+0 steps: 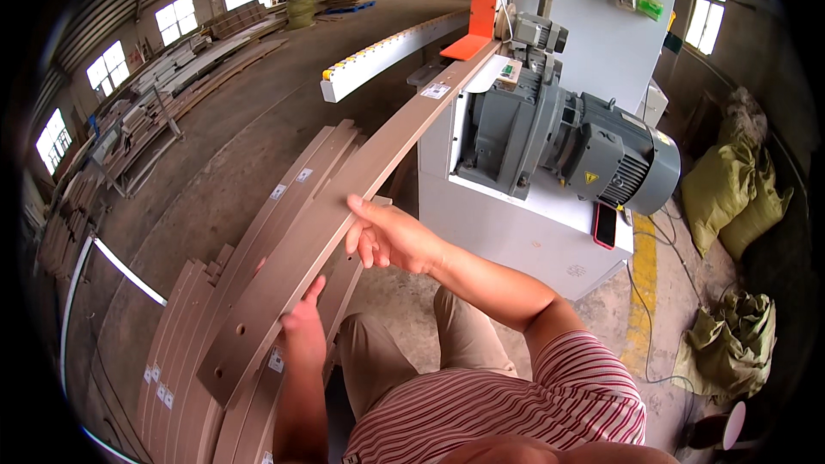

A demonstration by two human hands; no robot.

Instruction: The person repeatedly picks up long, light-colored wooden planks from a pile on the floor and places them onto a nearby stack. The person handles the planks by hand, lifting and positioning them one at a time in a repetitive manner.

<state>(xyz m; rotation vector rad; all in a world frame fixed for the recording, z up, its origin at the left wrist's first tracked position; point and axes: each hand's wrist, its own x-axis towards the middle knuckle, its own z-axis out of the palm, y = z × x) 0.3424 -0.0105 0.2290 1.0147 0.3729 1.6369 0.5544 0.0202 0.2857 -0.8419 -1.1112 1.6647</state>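
A long brown board (344,189) slants from near my body up to the machine, its far end under an orange guard (484,21). Two round holes show near its close end, and a white label sits toward the far end. My right hand (395,236) grips the board's right edge, thumb on the top face and fingers curled at the side. Nearer to me, my left hand (302,326) holds the board from below. Its palm is hidden under the board, and a fingertip shows at the far edge.
Stacked brown boards (185,318) lie below and left of the held one. A grey motor (614,150) sits on the white machine base (516,236), with a phone (605,225) at its edge. A white roller rail (387,56) extends beyond. Yellowish sacks (722,193) and cables lie right.
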